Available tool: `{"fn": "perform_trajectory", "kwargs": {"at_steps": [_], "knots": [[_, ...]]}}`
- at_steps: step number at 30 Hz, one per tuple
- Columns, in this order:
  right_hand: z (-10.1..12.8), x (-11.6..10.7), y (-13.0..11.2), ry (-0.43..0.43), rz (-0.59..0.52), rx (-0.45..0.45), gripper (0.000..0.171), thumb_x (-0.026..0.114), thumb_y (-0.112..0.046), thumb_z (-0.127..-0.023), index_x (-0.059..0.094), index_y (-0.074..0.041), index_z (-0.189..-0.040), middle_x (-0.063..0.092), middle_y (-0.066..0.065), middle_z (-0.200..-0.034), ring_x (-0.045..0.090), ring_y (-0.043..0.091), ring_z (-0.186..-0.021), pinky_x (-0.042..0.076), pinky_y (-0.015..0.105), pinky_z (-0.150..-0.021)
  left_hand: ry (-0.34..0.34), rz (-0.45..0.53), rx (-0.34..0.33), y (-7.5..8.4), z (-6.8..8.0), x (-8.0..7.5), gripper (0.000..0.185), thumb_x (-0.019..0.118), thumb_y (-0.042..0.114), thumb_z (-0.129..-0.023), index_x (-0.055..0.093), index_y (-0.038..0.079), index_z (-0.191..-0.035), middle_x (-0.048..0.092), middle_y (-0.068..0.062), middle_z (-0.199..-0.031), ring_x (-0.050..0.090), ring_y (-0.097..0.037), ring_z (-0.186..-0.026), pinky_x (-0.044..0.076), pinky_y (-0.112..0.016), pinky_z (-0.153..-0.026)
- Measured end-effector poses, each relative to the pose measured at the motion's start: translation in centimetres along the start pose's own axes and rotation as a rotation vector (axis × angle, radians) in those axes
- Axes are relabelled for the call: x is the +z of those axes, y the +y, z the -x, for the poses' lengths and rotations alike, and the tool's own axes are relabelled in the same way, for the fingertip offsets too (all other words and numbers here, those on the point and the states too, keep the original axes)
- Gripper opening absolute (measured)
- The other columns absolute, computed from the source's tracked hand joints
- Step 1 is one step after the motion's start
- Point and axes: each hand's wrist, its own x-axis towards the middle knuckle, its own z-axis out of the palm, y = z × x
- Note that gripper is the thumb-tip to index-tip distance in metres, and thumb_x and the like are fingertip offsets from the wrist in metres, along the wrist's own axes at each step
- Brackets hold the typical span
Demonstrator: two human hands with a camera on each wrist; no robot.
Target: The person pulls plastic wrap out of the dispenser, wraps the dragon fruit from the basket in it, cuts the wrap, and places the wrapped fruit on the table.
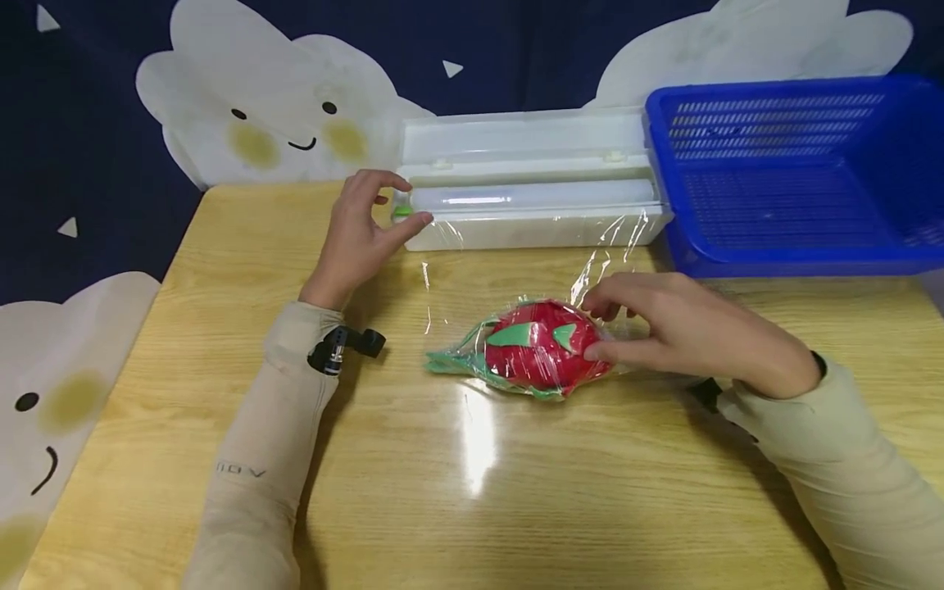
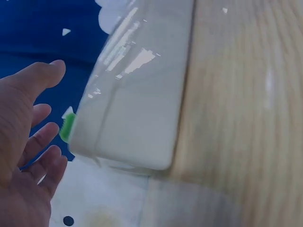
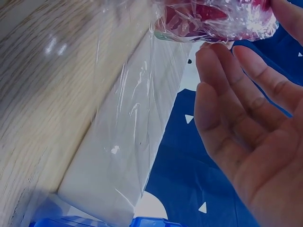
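Wrapping stage: a red toy fruit [image 1: 542,348] with green leaves lies on the wooden table [image 1: 472,492], already covered in clear film [image 1: 612,242]; by my judgement the covering is largely done.
Right hand: right hand [image 1: 686,332] rests on the right side of the fruit, fingers loosely bent, thumb and fingertips touching the wrapped surface; the wrist view shows the palm open with straight fingers [image 3: 246,90] beside the wrapped fruit [image 3: 222,19], so it presses rather than pinches.
Film sheet: a strip of film runs from the fruit up to the dispenser, not yet cut free as far as can be seen.
Left hand: left hand [image 1: 361,233] sits at the left end of the white film dispenser [image 1: 531,205], fingers spread and slightly curved, thumb tip touching its front corner near a small green slider [image 1: 401,211]; the wrist view shows the fingers [image 2: 40,137] open beside the dispenser [image 2: 137,94], gripping nothing.
Remaining work: judged from this, the film is left to be severed and the loose edges tucked.
Far side: a blue basket [image 1: 796,176] stands just beside the dispenser's right end, against a dark backdrop with white clouds [image 1: 273,106].
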Motion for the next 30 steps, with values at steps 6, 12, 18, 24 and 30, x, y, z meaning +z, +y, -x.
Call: {"fn": "perform_trajectory", "kwargs": {"at_steps": [6,12,18,24,30], "knots": [[0.0,-0.3,0.0,-0.019,-0.005,0.022,0.033,0.085,-0.032,-0.085,0.071,-0.018,-0.111,0.073,-0.008,-0.102,0.061,0.005,-0.075,0.056,0.024,-0.063,-0.020,-0.004,-0.017,-0.5,-0.1,0.2,0.052,0.089,0.030,-0.081,0.065,0.005,-0.121,0.063,-0.013,-0.127,0.052,-0.028,-0.121,0.045,-0.048,-0.102],[-0.1,-0.4,-0.2,-0.042,-0.007,0.051,0.033,0.084,-0.034,-0.086,0.072,-0.019,-0.112,0.074,-0.008,-0.104,0.062,0.005,-0.077,0.057,0.025,-0.064,-0.040,0.002,-0.041,-0.9,-0.1,0.4,0.054,0.090,0.026,-0.080,0.064,0.002,-0.121,0.061,-0.015,-0.129,0.053,-0.029,-0.124,0.050,-0.046,-0.104],[-0.1,-0.3,-0.2,-0.050,-0.007,0.061,0.032,0.083,-0.034,-0.088,0.072,-0.019,-0.113,0.074,-0.008,-0.105,0.062,0.005,-0.075,0.056,0.024,-0.064,-0.063,-0.007,-0.069,-0.9,0.1,0.5,0.051,0.089,0.026,-0.082,0.065,0.002,-0.120,0.056,-0.017,-0.134,0.049,-0.030,-0.128,0.054,-0.044,-0.103],[-0.1,-0.3,-0.2,-0.052,-0.006,0.057,0.033,0.083,-0.034,-0.088,0.072,-0.018,-0.114,0.074,-0.007,-0.106,0.061,0.005,-0.074,0.055,0.023,-0.063,-0.091,-0.002,-0.081,-1.0,0.3,0.3,0.047,0.086,0.024,-0.085,0.065,0.001,-0.121,0.054,-0.017,-0.133,0.054,-0.032,-0.122,0.054,-0.044,-0.103],[-0.1,-0.3,-0.2,-0.055,-0.012,0.055,0.033,0.083,-0.034,-0.088,0.072,-0.017,-0.114,0.075,-0.007,-0.104,0.060,0.004,-0.072,0.055,0.022,-0.062,-0.107,-0.026,-0.086,-1.3,0.3,0.2,0.045,0.082,0.022,-0.089,0.065,0.001,-0.124,0.055,-0.018,-0.135,0.055,-0.035,-0.123,0.053,-0.047,-0.106]]}}
